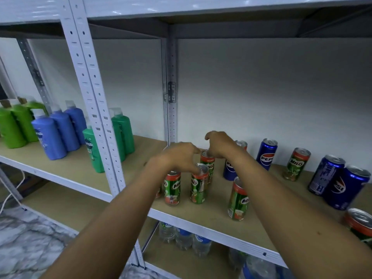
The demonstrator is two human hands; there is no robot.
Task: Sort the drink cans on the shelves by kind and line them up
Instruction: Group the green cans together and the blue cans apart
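Milo cans seemingly under both hands.

Leftmost Milo can: only a sliver shows past the left forearm. Pepsi can behind the right forearm: label half covered. Can behind the right hand: top only, brand unreadable. Milo can at the right edge: cut off by the frame. Water bottles on the lower shelf: tops hidden by the shelf rail, labels blurred. Green bottles far left: cut by the frame, labels unreadable.
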